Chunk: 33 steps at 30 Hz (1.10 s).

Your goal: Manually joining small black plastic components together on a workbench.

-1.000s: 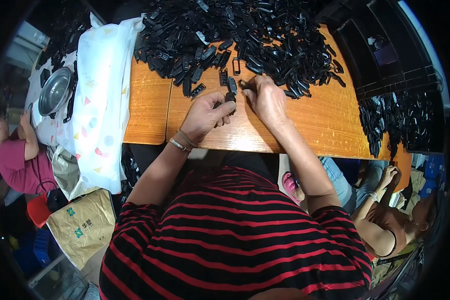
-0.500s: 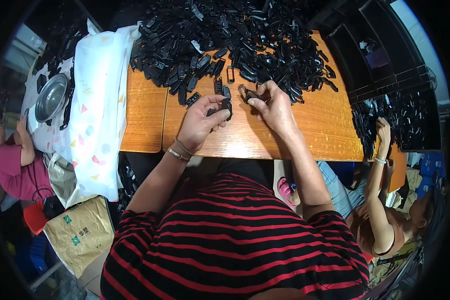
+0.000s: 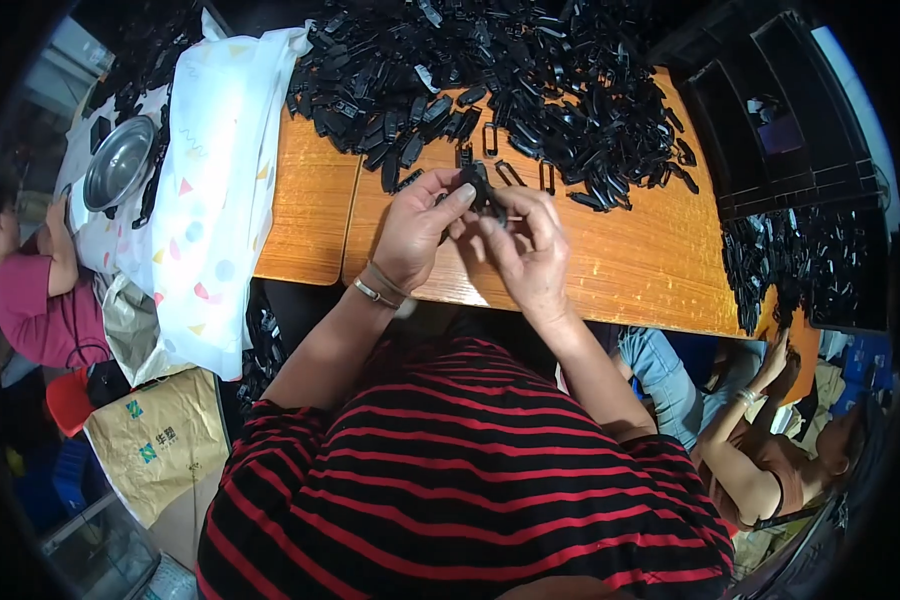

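Close together above the near part of the table, my two hands meet at a small black plastic part (image 3: 479, 183). My left hand (image 3: 415, 232) is closed, its thumb pressed on top of the part. From the other side my right hand (image 3: 533, 250) pinches at the part's lower right, where its fingertips partly hide what they grip. Just beyond the fingers lie several loose black pieces, among them a narrow rectangular frame (image 3: 490, 139) and a slanted one (image 3: 508, 175).
A big pile of black plastic parts (image 3: 560, 95) spreads over the far side of the wooden table (image 3: 305, 200). On the left are a patterned white plastic cover (image 3: 202, 215) and a metal bowl (image 3: 120, 165). Co-workers (image 3: 750, 440) sit right and left. Black bins (image 3: 800, 95) stand right.
My right hand has come left to meet my left hand at the part. The loop-shaped piece it held apart is now hardly visible. The view has shifted, and the right co-worker's arm has lowered.
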### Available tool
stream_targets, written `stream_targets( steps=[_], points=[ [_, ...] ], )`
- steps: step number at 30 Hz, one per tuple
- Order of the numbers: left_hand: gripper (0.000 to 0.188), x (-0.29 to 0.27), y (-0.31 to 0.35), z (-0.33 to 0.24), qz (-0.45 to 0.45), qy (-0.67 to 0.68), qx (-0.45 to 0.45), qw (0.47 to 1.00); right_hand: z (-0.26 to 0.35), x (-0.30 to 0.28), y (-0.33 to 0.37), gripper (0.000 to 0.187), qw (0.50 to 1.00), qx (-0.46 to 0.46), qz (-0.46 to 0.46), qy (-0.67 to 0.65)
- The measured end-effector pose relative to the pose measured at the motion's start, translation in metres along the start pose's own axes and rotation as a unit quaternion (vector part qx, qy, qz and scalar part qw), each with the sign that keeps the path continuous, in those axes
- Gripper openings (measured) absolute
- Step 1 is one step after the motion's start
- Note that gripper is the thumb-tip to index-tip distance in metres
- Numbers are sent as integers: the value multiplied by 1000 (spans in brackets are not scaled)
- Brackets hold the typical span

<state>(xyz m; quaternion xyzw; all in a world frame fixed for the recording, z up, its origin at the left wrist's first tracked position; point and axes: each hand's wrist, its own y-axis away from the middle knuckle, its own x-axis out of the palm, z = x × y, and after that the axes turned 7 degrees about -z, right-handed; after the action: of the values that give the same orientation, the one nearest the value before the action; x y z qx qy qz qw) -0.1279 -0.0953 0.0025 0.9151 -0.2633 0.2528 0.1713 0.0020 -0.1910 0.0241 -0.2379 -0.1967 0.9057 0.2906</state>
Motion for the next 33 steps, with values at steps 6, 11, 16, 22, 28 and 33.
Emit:
stream_targets(
  steps=[6,11,16,22,28,33],
  points=[
    [21,-2,7,-3,-1,5,-2,1000,-9,12,14,18,954,180,-24,-237],
    [23,1,8,-4,-3,0,12,1000,-3,12,3,20,870,332,-32,-363],
    [26,1,10,-7,-14,-22,0,1000,0,0,-3,19,867,377,43,-323],
    [24,5,13,-15,-5,-71,42,997,15,0,-11,22,991,104,-14,-83],
    [23,7,19,-18,3,-138,94,986,22,0,-12,23,997,71,2,-31],
    [25,5,22,-13,10,-118,95,988,19,1,-10,25,997,70,7,-24]
  ],
)
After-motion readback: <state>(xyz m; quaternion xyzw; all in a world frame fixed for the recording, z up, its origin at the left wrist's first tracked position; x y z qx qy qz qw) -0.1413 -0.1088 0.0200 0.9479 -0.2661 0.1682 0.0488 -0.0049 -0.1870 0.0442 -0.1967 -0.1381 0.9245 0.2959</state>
